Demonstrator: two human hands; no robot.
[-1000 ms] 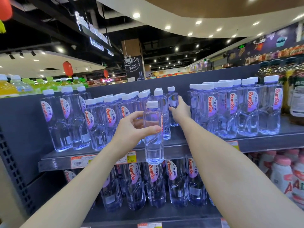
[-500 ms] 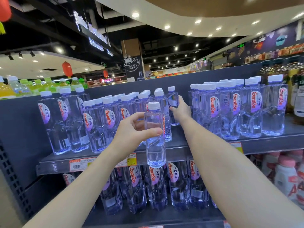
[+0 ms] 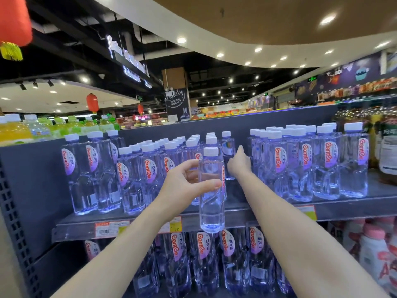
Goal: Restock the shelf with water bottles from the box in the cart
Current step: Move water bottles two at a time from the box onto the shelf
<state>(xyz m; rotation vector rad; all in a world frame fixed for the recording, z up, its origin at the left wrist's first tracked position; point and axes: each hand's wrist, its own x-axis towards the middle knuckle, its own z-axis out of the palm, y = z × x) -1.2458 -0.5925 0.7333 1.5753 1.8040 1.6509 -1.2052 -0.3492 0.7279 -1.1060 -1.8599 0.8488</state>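
Shelf restocking: a clear, white-capped water bottle (image 3: 211,211) is hanging upright at centre, just ahead of the shelf (image 3: 354,208) edge. The left hand (image 3: 184,183) is gripping its upper body, thumb across the front and fingers behind. At one o'clock, the right hand (image 3: 239,164) is reaching into the gap beside a rear bottle (image 3: 227,147); its grip cannot be made out. Stocked bottles (image 3: 150,168) are crowding nine and three o'clock.
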